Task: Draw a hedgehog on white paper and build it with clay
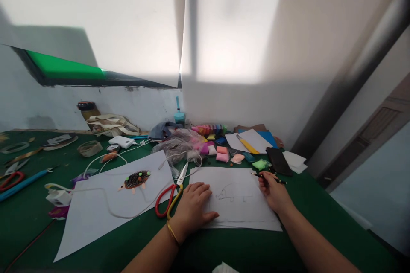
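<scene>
My left hand (pixel 196 207) lies flat with fingers spread on the left part of a white paper sheet (pixel 237 217). A thin pencil outline of an animal (pixel 233 194), with a snout and two short legs, shows on that sheet. In my right hand (pixel 272 190) is a black pen (pixel 278 179), pinched near its tip at the sheet's upper right. Just left of my left hand are scissors (pixel 173 194) with one red and one yellow handle loop. Farther left, another white sheet (pixel 92 222) bears a finished-looking hedgehog (pixel 136 180) with dark spines and green dots.
Behind the sheet lie several coloured clay packs (pixel 222 154), a clear plastic bag (pixel 179 147), a yellow utility knife (pixel 248 144) and a black phone-like slab (pixel 278 161). A white cable (pixel 109 211) crosses the left sheet from a charger (pixel 59 198). Red-handled scissors (pixel 12 181) rest far left.
</scene>
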`<act>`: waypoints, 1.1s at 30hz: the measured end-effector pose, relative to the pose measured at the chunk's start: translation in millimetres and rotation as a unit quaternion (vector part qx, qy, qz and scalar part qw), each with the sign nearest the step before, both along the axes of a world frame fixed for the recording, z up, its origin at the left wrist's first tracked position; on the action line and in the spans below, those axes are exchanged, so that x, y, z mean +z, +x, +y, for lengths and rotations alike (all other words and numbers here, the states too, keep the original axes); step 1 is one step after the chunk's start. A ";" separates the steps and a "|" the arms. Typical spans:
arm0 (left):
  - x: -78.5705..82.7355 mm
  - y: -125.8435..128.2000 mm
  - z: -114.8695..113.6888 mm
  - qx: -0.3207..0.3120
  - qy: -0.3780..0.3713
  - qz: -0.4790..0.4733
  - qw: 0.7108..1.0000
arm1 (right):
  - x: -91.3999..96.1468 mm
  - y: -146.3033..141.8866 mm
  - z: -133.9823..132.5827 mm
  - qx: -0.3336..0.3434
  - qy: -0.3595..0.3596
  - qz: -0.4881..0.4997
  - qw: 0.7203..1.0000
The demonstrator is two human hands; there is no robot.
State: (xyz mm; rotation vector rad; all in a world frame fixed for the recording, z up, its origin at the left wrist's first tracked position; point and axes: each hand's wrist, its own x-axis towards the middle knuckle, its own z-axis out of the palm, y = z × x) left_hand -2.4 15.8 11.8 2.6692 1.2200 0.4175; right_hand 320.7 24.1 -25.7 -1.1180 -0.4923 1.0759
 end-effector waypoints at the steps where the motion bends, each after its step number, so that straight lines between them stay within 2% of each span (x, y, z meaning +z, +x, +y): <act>1: -0.3 -0.2 -0.3 0.003 0.006 0.000 1.000 | 0.7 0.1 -0.4 0.000 0.001 0.006 1.000; 5: -0.2 -1.0 -0.9 0.009 0.021 0.007 1.000 | 2.2 -0.5 -1.8 0.003 0.006 0.024 1.000; 13: 0.4 -0.6 2.2 -0.006 -0.020 0.042 0.999 | 2.0 1.2 -2.1 0.003 0.016 0.043 0.999; 33: 1.2 0.3 2.8 -0.005 -0.038 0.047 0.998 | -3.1 4.2 0.5 0.001 0.021 0.036 0.999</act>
